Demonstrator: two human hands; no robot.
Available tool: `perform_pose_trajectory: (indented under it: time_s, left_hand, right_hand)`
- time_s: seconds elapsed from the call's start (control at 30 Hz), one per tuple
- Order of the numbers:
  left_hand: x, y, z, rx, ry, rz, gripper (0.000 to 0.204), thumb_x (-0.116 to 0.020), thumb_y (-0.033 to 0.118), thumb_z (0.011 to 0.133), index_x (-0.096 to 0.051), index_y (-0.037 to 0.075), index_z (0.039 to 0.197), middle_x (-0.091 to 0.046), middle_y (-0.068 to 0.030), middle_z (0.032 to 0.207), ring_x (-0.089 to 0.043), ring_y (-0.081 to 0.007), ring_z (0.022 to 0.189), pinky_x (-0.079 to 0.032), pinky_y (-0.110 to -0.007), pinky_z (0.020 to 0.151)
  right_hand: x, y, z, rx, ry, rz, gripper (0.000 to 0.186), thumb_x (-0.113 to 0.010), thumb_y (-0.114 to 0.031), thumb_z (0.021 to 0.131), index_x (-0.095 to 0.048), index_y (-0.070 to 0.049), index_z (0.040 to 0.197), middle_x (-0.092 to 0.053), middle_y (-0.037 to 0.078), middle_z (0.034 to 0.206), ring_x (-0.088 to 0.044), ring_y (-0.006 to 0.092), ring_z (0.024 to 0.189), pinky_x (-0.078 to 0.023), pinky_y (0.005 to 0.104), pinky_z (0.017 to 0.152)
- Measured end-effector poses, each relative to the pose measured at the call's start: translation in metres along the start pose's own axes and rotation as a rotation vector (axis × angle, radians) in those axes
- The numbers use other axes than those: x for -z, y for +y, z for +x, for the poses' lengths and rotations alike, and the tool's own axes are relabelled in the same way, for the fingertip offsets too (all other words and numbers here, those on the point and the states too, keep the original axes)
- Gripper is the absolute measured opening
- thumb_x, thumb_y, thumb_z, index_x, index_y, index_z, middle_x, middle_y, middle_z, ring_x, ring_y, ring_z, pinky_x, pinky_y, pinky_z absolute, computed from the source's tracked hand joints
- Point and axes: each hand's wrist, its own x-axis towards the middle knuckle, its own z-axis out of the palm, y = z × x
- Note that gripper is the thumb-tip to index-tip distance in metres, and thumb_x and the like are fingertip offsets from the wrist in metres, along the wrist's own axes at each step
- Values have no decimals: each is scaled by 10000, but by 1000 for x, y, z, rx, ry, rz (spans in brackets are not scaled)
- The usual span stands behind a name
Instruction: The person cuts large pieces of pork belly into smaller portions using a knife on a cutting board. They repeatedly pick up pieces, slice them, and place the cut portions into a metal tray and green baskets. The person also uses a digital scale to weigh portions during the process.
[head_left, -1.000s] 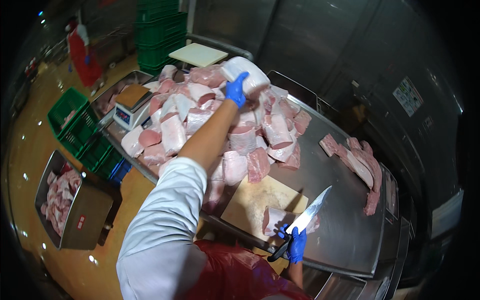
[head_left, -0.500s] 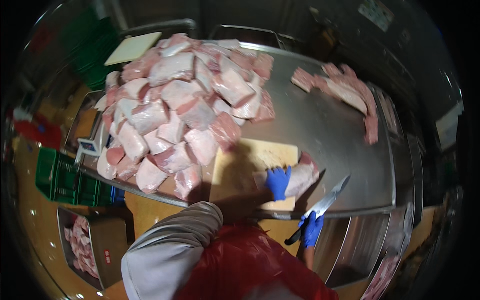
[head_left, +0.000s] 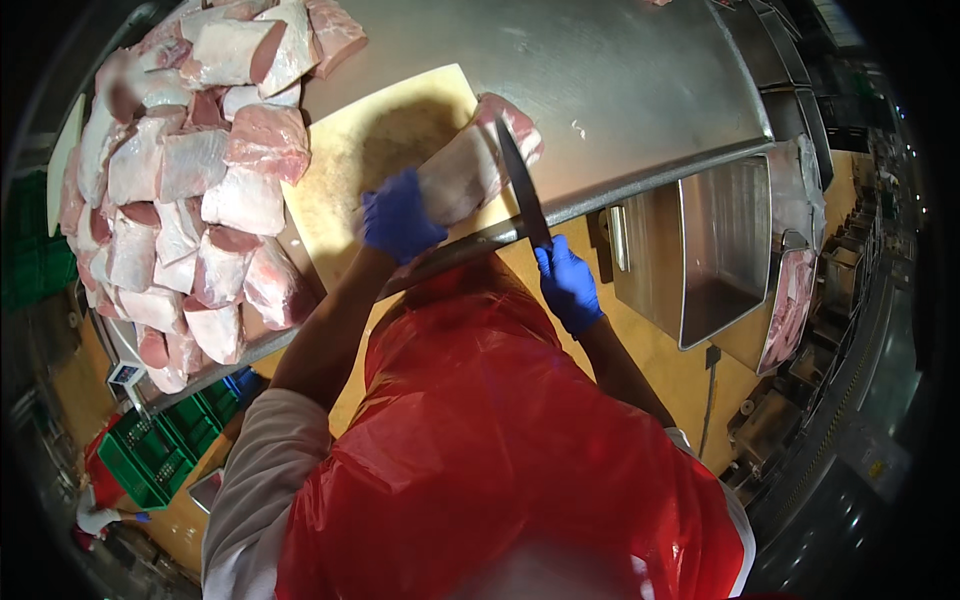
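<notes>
My left hand [head_left: 400, 215], in a blue glove, is closed on the left end of a long pale pink piece of meat [head_left: 465, 165] lying on the cream cutting board [head_left: 340, 140]. My right hand [head_left: 565, 280], also gloved, grips the handle of a long knife [head_left: 522, 175] at the table's front edge; its blade crosses the right end of that piece, and whether it touches cannot be told. A large pile of trimmed meat pieces [head_left: 230, 195] lies beside the board on the left.
Steel table [head_left: 640, 100]; steel bins [head_left: 730, 250] and a meat-filled tray [head_left: 785, 310] at the right; green crates [head_left: 150, 450], a small scale [head_left: 125, 375] and a white board [head_left: 62, 170] at the left. A co-worker in a red apron [head_left: 100, 480] is at the lower left.
My left hand came down from a white piece in the pile onto the meat on the board. My right hand brought the knife over that meat's right end. The view tilted down.
</notes>
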Motion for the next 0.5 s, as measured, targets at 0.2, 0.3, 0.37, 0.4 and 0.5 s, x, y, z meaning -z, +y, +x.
perform_pose_trajectory:
  time_s: [0.2, 0.3, 0.37, 0.4, 0.5]
  left_hand:
    - [-18, -19, -32, 129, 43, 21, 1046, -853, 537, 576, -379, 23, 1354, -535, -220, 1243, -569, -395, 1136, -423, -592, 958]
    - [-16, -26, -36, 85, 46, 50, 1166, -871, 530, 551, -320, 7, 1435, -499, -229, 1307, -529, -401, 1204, -424, -586, 970]
    - [-14, -30, -41, 76, 52, 84, 1210, -873, 537, 549, -296, -1, 1466, -472, -234, 1348, -498, -400, 1246, -418, -582, 982]
    - [-11, -29, -43, 90, 53, 98, 1213, -870, 547, 555, -292, -5, 1468, -457, -237, 1366, -481, -400, 1265, -409, -586, 993]
    - [-23, -20, -41, 85, 109, 186, 1194, -856, 574, 574, -306, -12, 1457, -466, -224, 1349, -483, -381, 1258, -398, -581, 1005]
  right_hand:
    - [-32, -15, -11, 59, -248, -113, 95, -507, -126, 968, -446, -78, 913, -595, 139, 728, -664, 349, 684, -544, 439, 561]
    - [-45, -32, 0, 225, -160, -145, 58, -503, -89, 927, -446, -84, 922, -586, 121, 705, -652, 301, 584, -531, 385, 483]
    - [-55, -45, 6, 253, -143, -308, 51, -500, -88, 925, -450, -86, 937, -582, 118, 697, -641, 297, 551, -519, 373, 455]
    - [-58, -52, 11, 260, -148, -450, 49, -498, -90, 928, -453, -87, 945, -578, 116, 691, -635, 299, 537, -514, 369, 444]
    - [-59, -66, 23, 251, -171, -518, 52, -487, -98, 941, -458, -75, 977, -595, 136, 705, -640, 330, 553, -524, 399, 468]
